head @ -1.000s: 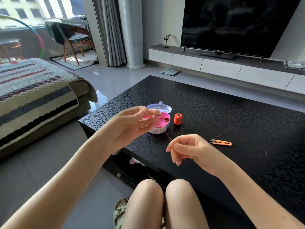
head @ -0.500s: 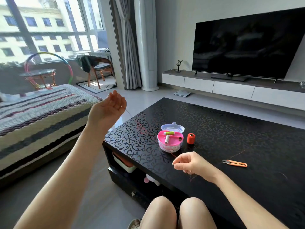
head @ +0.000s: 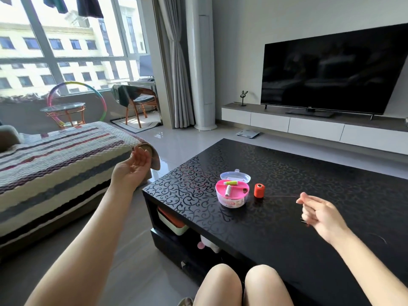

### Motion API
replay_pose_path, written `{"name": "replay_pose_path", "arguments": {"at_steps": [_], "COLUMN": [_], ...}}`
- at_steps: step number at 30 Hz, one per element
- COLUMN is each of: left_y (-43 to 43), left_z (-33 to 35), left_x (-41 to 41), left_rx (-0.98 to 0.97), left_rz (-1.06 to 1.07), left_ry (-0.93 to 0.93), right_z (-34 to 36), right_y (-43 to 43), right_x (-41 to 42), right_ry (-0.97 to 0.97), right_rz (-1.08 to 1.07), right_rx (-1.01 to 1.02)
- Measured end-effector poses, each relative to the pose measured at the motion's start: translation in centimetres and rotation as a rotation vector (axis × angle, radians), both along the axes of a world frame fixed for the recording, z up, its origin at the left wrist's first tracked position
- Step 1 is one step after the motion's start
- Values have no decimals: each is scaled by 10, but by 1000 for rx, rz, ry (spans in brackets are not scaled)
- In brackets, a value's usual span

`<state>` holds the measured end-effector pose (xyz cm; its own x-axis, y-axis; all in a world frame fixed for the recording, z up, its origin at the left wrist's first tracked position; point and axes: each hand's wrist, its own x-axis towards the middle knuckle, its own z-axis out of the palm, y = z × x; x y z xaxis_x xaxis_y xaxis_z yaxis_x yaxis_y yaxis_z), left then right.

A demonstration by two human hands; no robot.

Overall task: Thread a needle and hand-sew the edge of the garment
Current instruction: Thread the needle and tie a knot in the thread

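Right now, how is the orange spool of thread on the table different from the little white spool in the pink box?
The orange thread spool stands upright on the black patterned table; the small white thread spool lies down inside the round pink plastic box. The orange spool looks fatter; the white spool is slimmer. Both are wound with thread.

Arms spread wide — left hand (head: 134, 165) palm-up, fingers gathered; right hand (head: 320, 214) pinching thread (head: 283, 196).
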<state>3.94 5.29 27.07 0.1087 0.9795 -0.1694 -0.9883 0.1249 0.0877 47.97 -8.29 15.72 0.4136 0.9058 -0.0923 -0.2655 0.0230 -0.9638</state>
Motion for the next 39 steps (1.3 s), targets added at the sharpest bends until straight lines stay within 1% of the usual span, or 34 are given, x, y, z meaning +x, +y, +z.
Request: {"name": "replay_pose_path", "arguments": {"at_steps": [3,7,12,16,17,18,20,21,22,23,24,25,26,27,28,30,31,33,34,37,39], "left_y": [2,5,8,8,7,6,2,-2,-6,-12,-19,-26,-33,-40,-46,-56,-61,-65,-65,-55,-42], "left_z": [0,1,11,29,36,43,60,68,77,85,94,101,107,112,117,123,127,133,136,142,139], "left_x": [-5,-10,-12,-5,-1,3,18,27,39,51,63,76,87,98,107,124,131,140,142,130,113], "left_rx": [-11,-12,-16,18,25,30,54,77,107,143,186,230,272,310,353,441,474,498,491,428,373], "left_rz": [32,56,76,31,8,-17,-71,-103,-137,-172,-209,-245,-283,-319,-350,-407,-425,-442,-441,-368,-300], "left_ry": [1,-41,-170,-187,-161,-121,-18,42,118,216,327,433,520,589,649,753,790,801,762,551,466], "right_z": [-7,-12,-29,-51,-55,-55,-44,-33,-17,0,22,46,73,98,119,151,164,178,179,158,138], "right_y": [3,4,4,7,9,9,10,14,20,25,27,28,25,24,23,29,32,38,36,30,22], "right_x": [18,25,35,45,47,45,31,20,3,-16,-38,-59,-82,-103,-119,-147,-160,-178,-182,-171,-155], "right_ry": [-42,-219,-446,-589,-675,-811,-1143,-1253,-1298,-1275,-1137,-919,-699,-545,-457,-396,-367,-243,-178,-32,-8], "right_rz": [-202,-332,-308,-264,-231,-182,-101,-82,-68,-43,-10,53,162,278,379,540,582,598,606,603,576], "right_rx": [-66,-158,-242,-351,-423,-543,-812,-840,-755,-580,-358,-162,-14,86,169,308,350,421,452,490,447]}}
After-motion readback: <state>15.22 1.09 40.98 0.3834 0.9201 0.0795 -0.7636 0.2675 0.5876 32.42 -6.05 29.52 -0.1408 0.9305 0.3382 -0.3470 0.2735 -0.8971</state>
